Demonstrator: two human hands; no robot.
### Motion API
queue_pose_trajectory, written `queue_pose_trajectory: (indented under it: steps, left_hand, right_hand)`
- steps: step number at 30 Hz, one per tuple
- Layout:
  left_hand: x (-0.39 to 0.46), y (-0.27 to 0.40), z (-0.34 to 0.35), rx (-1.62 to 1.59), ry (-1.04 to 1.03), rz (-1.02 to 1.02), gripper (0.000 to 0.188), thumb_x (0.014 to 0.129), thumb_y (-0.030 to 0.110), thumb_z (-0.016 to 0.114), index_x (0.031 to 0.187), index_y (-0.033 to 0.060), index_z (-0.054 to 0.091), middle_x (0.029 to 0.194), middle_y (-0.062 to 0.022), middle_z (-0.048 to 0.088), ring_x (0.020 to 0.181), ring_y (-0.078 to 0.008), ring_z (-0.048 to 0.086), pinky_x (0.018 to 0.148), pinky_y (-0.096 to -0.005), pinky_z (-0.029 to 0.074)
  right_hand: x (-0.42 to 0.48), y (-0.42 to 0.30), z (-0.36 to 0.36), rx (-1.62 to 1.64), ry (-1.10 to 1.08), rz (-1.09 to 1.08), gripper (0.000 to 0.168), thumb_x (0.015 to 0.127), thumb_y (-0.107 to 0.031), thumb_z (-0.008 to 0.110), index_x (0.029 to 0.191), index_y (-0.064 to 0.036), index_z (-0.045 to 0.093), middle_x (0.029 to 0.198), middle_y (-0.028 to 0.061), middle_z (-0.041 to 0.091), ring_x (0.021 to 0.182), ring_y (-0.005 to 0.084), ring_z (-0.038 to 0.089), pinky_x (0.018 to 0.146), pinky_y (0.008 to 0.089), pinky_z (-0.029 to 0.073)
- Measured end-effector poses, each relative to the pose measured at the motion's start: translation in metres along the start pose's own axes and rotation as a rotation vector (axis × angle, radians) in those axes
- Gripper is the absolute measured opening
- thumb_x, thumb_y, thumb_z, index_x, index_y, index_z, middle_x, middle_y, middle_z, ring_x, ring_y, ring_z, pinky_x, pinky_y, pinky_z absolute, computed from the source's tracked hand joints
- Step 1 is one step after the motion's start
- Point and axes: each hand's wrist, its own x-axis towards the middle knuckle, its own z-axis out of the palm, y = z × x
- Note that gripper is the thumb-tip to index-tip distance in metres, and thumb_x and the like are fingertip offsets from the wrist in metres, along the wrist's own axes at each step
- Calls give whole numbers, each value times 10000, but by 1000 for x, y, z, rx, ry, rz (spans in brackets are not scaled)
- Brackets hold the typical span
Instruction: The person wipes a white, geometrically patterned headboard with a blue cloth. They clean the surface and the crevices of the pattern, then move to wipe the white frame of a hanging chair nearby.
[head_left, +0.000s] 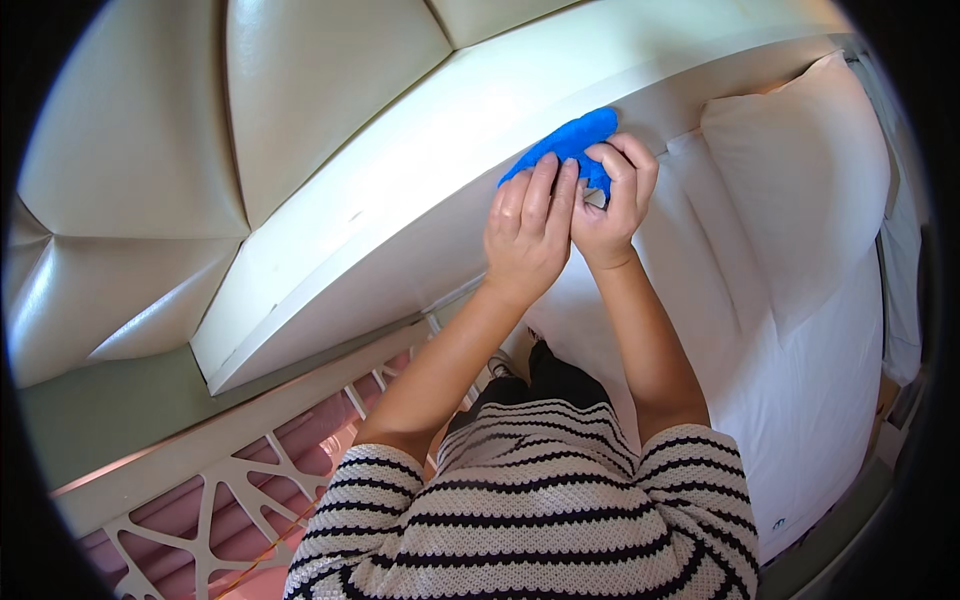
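A folded blue cloth is held in front of me, just over the outer edge of a white ledge. The fingers of my left hand lie over its near side. My right hand curls around the cloth's right end, fingers bent and thumb tucked beneath. Both hands touch each other at the base of the thumbs. The underside of the cloth is partly hidden by my fingers, and I cannot tell whether it touches the ledge.
Cream padded panels rise behind the ledge. On the right is a bed with a white sheet and a white pillow. A white openwork lattice panel stands at the lower left, with pink folds behind it.
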Motion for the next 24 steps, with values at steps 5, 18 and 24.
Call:
queue_pose_trajectory:
  steps: [5,18,24]
  left_hand:
    - [-32,-6,15,13,-209,103,367,829,90,645,1194,61,642,1307,-92,502,1125,-263,484,923,-374,447]
    - [26,25,36,-16,-46,62,365,843,99,642,1203,37,634,1334,-117,492,1137,-291,483,925,-371,436]
    - [-32,20,59,48,-326,153,374,862,126,576,1227,56,619,1341,-79,503,1134,-239,509,953,-370,438]
  right_hand:
    - [-42,32,-2,-49,-60,81,402,640,106,629,1013,-42,601,1076,143,537,935,329,546,791,402,484]
    - [29,39,-19,-33,34,23,374,669,105,630,1014,-40,609,1090,139,553,964,318,551,798,386,488]
    - [-52,82,-21,-105,-121,256,382,675,98,625,1032,-31,582,1135,153,534,997,347,540,833,409,483]
